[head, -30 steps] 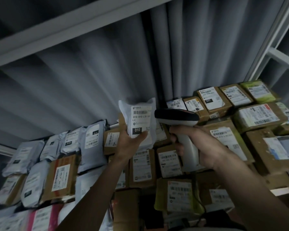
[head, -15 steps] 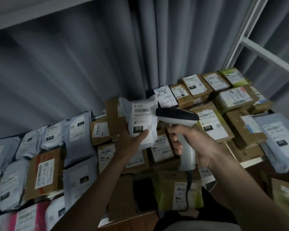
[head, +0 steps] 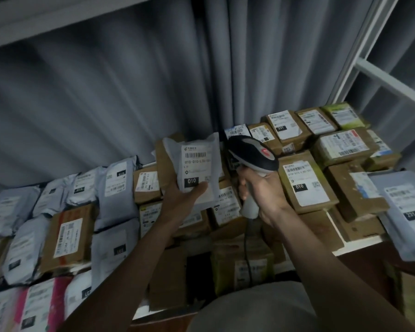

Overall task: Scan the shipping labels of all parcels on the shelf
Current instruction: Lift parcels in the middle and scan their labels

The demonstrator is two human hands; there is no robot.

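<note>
Lowered since before, left hand (head: 183, 196) is gripping a grey plastic mailer (head: 197, 170); right hand (head: 261, 190) is clutching a black-and-grey handheld scanner (head: 252, 155) above brown cardboard boxes (head: 307, 183).

We have lowered the white poly mailer (head: 197, 171) from up against the curtain to just above the stacked parcels, and our scanner (head: 252, 156) now shows its red top button.
</note>
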